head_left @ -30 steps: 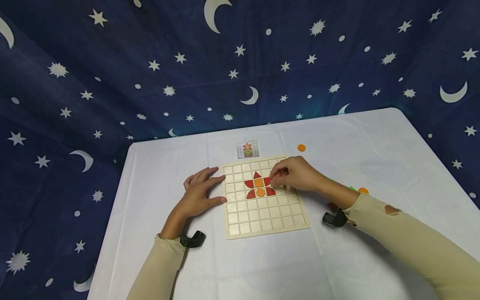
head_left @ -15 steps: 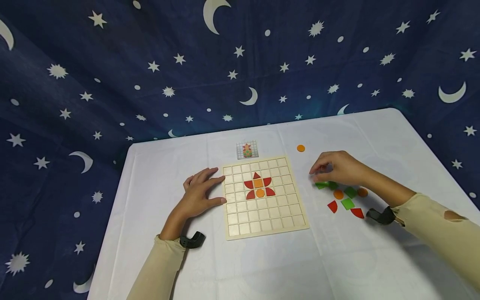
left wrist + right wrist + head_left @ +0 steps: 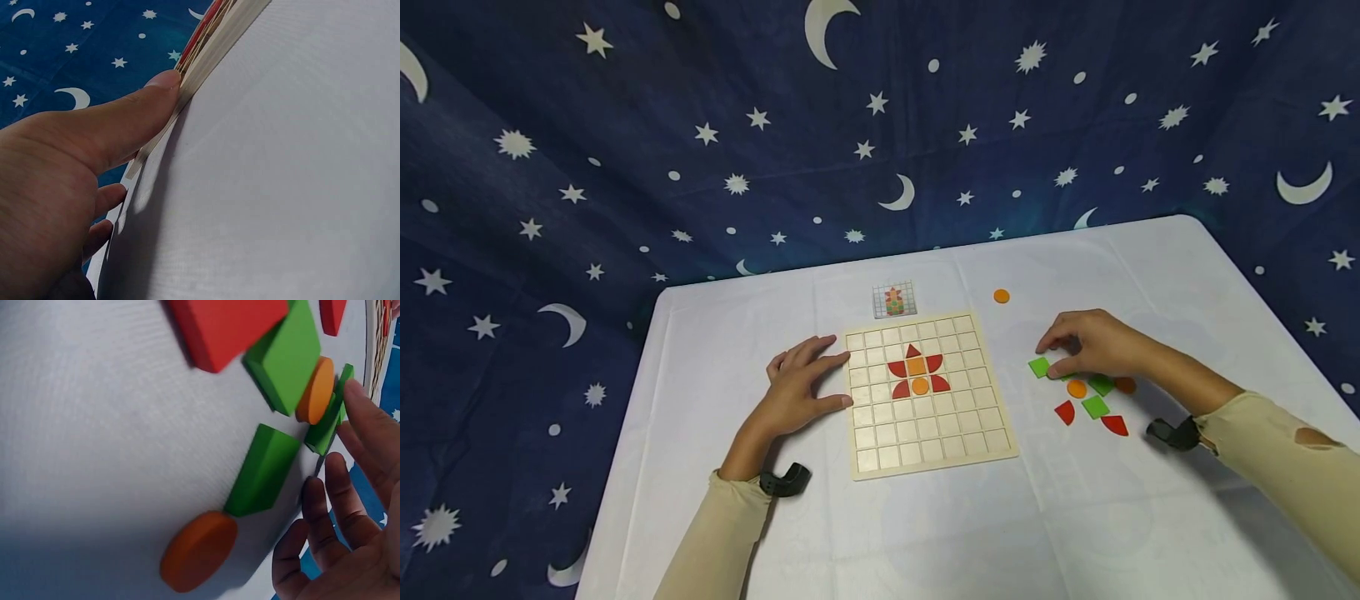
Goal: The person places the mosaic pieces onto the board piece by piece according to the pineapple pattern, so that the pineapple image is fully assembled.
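My left hand (image 3: 797, 392) lies at the left edge of a wooden grid board (image 3: 887, 450), thumb and index finger touching its rim, other fingers spread. On the board, a red triangle (image 3: 912, 351), an orange square (image 3: 917, 367), an orange disc (image 3: 921, 386) and several red quarter circles (image 3: 934, 363) form a figure. My right hand (image 3: 1101, 343) hovers over loose pieces right of the board, fingers loosely bent. Its thumb is at a green square tile (image 3: 1039, 367); whether it touches is unclear. Another green tile is partly hidden under the hand.
Behind the board lies a small pattern card (image 3: 895, 300). A lone orange disc (image 3: 1002, 296) sits at the back. Near my right hand are red quarter circles (image 3: 1115, 425), green tiles (image 3: 1096, 407) and orange discs (image 3: 1077, 389). A starry cloth (image 3: 850, 150) hangs behind the white table.
My right hand has left the board's red quarter circle and moved right to the loose pieces, then shifted slightly further right, uncovering a green tile. The left hand has stayed put.
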The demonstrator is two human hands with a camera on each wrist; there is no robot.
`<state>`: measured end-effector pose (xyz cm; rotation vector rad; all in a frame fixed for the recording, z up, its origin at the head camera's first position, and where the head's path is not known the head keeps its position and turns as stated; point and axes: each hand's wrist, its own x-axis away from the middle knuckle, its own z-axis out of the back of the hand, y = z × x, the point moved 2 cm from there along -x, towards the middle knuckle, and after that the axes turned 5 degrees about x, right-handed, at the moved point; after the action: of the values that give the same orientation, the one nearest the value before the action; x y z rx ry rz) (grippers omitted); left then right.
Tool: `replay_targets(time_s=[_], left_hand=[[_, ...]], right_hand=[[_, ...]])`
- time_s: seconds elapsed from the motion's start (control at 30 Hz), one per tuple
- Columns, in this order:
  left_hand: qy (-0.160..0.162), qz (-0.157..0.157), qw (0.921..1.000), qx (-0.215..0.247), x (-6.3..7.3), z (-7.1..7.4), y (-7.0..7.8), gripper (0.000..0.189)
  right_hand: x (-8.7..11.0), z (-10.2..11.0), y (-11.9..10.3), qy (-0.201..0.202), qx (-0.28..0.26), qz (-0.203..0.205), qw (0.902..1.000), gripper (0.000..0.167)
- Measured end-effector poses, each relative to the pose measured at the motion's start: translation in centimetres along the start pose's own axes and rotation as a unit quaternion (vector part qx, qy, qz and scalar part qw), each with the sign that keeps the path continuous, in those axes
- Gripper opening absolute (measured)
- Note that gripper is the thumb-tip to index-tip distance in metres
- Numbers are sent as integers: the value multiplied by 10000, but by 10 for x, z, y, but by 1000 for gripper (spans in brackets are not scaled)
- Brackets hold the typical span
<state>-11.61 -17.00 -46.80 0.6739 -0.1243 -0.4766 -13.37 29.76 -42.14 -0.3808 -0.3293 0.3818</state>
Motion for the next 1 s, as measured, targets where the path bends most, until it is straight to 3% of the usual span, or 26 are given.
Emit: replay_targets(time_s=[0.6,0.83,1.0], left_hand=[[-7,-9,10000,16,0,0,0,72],[10,-18,10000,30,0,0,-1,73],[-18,10,10000,22,0,0,0,73]], right_hand=[[-3,-9,-2,151,-108,301,9994,24],[-12,-12,-20,501,-307,582,9966,21],[-20,-19,-42,367,-566,780,9947,21]])
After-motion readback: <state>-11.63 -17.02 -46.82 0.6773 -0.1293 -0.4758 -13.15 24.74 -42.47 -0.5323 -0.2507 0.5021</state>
